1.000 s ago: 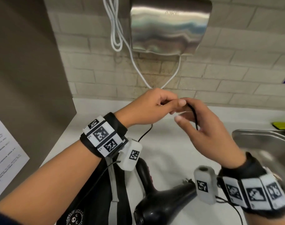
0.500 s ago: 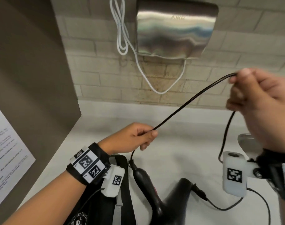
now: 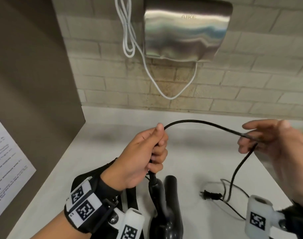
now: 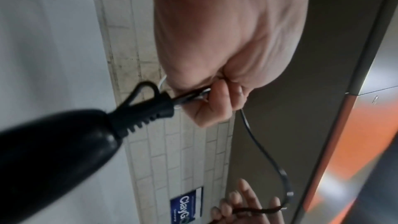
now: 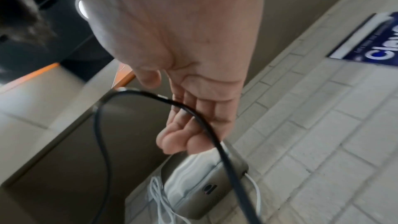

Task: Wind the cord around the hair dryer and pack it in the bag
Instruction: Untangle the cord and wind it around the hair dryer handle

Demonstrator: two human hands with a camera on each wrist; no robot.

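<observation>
Left hand [image 3: 142, 157] is clenched around the cord [image 3: 199, 122] right where it leaves the dryer [image 3: 166, 204] handle, fist closed tight, thumb on top. The left wrist view shows the ribbed strain relief [image 4: 146, 111] sticking out just below the curled fingers [image 4: 217, 106], so the grip is basically at the very base of the cord.

From that fist the cord arcs up and over to the right hand [image 3: 275, 144]. That hand is loose, fingers nearly straight and slightly spread, with the cord just draped across them [image 5: 187, 122], not pinched as far as I can see. It's a bit blurry in the head view though.

Past the right hand the cord drops down to the counter [image 3: 190, 161] and ends in the plug [image 3: 210, 195], which lies flat on the counter to the right of the dryer.

The dryer itself sits on the counter below the left hand, handle pointing up toward it. The bag [image 3: 130, 199] is the black thing just left of the dryer, mostly hidden under the left wrist.

Up on the brick wall [image 3: 250, 87] behind the dryer there's a steel hand dryer [image 3: 187, 31] with a white cable [image 3: 128, 31] looped beside it.
</observation>
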